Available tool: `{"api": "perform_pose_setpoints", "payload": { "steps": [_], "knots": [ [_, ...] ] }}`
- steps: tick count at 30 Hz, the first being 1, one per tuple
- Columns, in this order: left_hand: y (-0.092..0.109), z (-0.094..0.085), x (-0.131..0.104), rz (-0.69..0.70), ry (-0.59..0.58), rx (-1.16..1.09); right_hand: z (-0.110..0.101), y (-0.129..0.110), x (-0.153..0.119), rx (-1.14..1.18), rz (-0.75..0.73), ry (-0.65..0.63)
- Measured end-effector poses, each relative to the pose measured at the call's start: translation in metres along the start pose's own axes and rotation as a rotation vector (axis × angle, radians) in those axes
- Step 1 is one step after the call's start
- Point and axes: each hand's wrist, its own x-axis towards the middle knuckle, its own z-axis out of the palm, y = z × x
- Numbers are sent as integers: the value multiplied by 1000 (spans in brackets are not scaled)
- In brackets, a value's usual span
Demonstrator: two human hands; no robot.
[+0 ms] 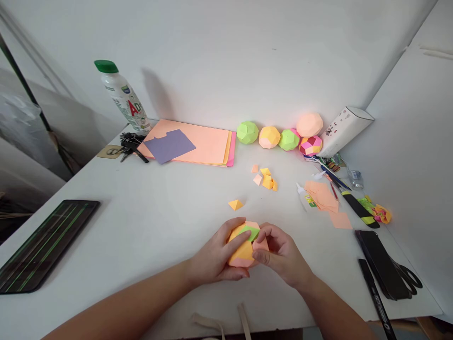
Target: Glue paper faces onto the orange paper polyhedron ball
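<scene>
Near the front middle of the white table, a folded paper ball [241,251] in orange, pink and green is held between both hands. My left hand [221,252] wraps round its left side, fingers on top and thumb side below. My right hand [281,250] pinches a pink part at the ball's right side, where a small dark gap shows. One loose orange folded piece [235,204] lies just beyond the ball. Farther back sits a small group of orange and pink pieces [267,181].
Finished paper balls [247,132] line the wall beside a white box [345,131]. Coloured sheets [205,141], keys and a bottle [125,99] stand back left, a tablet [49,245] left. Glue [306,196], a cutter [357,208], scissors [406,278] and a marker [377,300] lie right.
</scene>
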Motion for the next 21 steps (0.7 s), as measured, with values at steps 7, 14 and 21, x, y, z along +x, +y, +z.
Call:
{"api": "perform_pose_setpoints", "payload": {
  "steps": [7,14,21],
  "knots": [
    [1,-1,3,10,15,-32,-1,-4,-2,-74,-5,16],
    [1,-1,3,-20,39,-55,-3,-3,-1,10,44,178],
    [2,-2,4,-23,54,-65,-2,-7,2,24,135,105]
  ]
}}
